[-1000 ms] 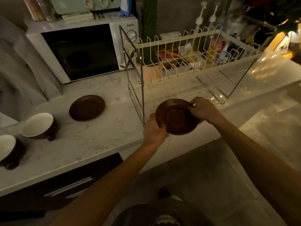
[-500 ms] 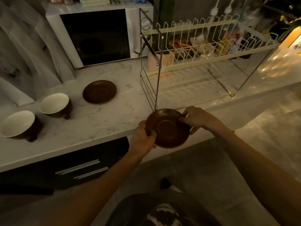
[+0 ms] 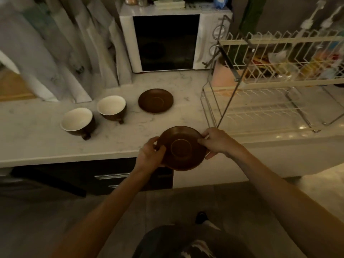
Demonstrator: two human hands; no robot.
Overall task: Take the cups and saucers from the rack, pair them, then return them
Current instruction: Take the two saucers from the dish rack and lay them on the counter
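I hold a brown saucer [image 3: 181, 148] in both hands over the counter's front edge. My left hand [image 3: 150, 155] grips its left rim and my right hand [image 3: 216, 142] grips its right rim. A second brown saucer [image 3: 156, 100] lies flat on the marble counter [image 3: 46, 144] behind it. Two brown cups with cream insides stand to the left: one [image 3: 111, 108] near the saucer, the other [image 3: 77, 120] further left and nearer me. The two-tier wire dish rack [image 3: 260, 101] stands at the right with both tiers bare.
A white microwave [image 3: 167, 41] sits at the back of the counter, left of the rack. Pale curtains [image 3: 61, 53] hang at the left. Bottles and packets sit behind the rack. Dark drawers [image 3: 111, 177] lie under the counter edge.
The saucer and both hands have moved left and away from the rack, to the counter's front edge. The view has turned left, bringing both cups and the other saucer toward the middle.
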